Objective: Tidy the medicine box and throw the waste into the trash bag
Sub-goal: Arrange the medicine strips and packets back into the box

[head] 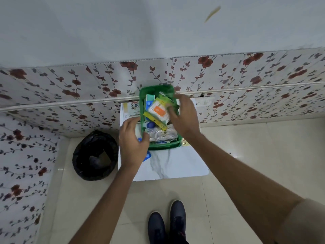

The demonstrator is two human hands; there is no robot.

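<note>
Green plastic medicine box point(144, 95) is sitting on the small white table point(175, 164), the left hand point(133, 140) curling around something blue-tipped, the right hand point(184, 117) spreading loosely over packets; waste wants lifting singly toward the black trash bag point(95, 155).

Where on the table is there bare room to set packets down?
Free: the marble table strip between the green box and the near edge. Crowded: the box itself, the left side under the left hand, and the right hand over the packets.
</note>
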